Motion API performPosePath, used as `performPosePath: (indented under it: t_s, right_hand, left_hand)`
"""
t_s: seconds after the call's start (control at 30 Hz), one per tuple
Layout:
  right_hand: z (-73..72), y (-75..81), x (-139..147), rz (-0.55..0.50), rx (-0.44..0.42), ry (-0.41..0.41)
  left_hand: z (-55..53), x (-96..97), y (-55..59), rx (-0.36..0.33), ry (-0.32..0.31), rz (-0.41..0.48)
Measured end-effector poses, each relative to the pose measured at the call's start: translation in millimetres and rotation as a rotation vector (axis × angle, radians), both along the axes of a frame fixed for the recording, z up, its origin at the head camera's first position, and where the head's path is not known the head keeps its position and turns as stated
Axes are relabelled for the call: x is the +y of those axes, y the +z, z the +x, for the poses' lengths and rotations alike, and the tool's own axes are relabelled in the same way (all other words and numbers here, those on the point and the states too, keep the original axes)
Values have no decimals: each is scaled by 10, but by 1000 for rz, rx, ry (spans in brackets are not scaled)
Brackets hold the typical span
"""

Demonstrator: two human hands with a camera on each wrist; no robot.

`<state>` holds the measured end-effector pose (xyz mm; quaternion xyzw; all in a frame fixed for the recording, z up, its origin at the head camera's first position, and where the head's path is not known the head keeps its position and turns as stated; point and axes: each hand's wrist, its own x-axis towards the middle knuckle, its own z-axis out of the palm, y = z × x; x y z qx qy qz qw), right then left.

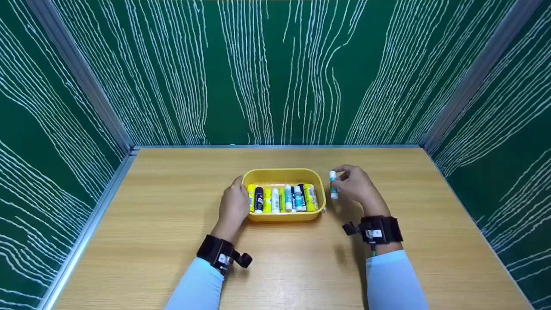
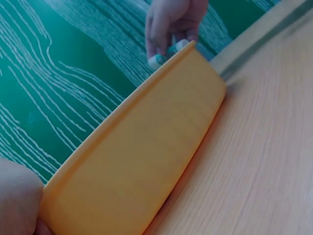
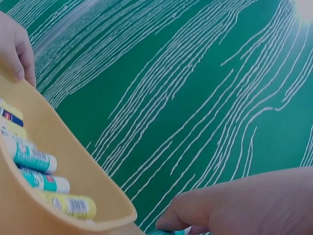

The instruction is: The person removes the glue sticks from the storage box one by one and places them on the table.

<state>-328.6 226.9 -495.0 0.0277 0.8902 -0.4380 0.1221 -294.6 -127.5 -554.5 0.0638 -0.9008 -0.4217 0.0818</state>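
Note:
A yellow plastic bin [image 1: 282, 217] holds several glue sticks in yellow, navy, white and teal, lying side by side. My left hand [image 1: 234, 203] grips the bin's left end, its fingers over the rim in the right wrist view. Just off the bin's right end, my right hand [image 1: 358, 185] pinches a white and teal glue stick [image 1: 333, 193] between thumb and fingers. That glue stick stands nearly upright in the head view. From the left wrist, it shows partly behind the far rim; from the right wrist, my hand [image 3: 215, 205] hides most of it.
The bin stands on a wooden table [image 1: 292, 262]. Green panels [image 1: 275, 86] with wavy white lines rise at the back and both sides, joined by grey metal posts [image 1: 82, 73]. Each wrist wears a black strap [image 1: 381, 229] with a small camera mount.

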Motion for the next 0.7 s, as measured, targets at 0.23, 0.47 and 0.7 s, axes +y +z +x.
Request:
performPosePath:
  t_s: [0.23,0.47,0.7]
  right_hand:
    - [-46,-177,29,11,-74,32]
    - [-82,-302,23,56,-82,81]
    - [-87,-382,-52,45,-114,73]
  left_hand:
    - [-8,0,-7,-21,5,13]
    - [-18,9,-4,-33,6,16]
    - [-13,5,-7,-24,4,2]
